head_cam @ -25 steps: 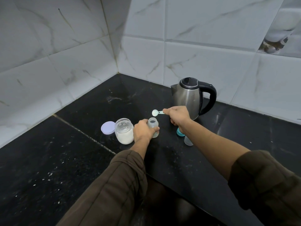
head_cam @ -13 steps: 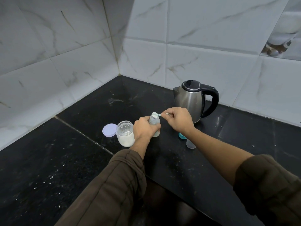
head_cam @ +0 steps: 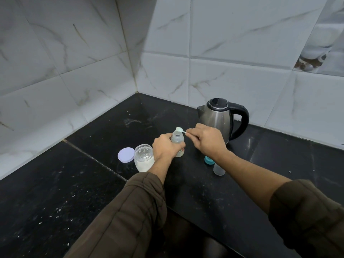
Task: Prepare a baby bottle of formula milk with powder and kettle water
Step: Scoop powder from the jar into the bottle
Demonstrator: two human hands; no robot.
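Note:
My left hand (head_cam: 166, 146) grips a small clear baby bottle (head_cam: 177, 140) that stands upright and uncapped on the black counter (head_cam: 74, 192). My right hand (head_cam: 207, 140) pinches the handle of a pale measuring scoop (head_cam: 179, 129), whose bowl sits just behind and above the bottle's mouth. To the left stands an open glass jar (head_cam: 143, 158) holding white powder, with its lilac lid (head_cam: 126, 154) lying flat beside it. A steel kettle (head_cam: 216, 116) with a black handle stands behind my right hand.
A teal bottle ring (head_cam: 208, 160) and a clear cap (head_cam: 219, 169) rest on the counter under my right forearm. White tiled walls meet in a corner behind. The counter's front edge runs diagonally at the lower right.
The scoop moved from in front of the kettle down to the bottle's mouth, then lifted slightly behind it. My left hand stayed on the bottle.

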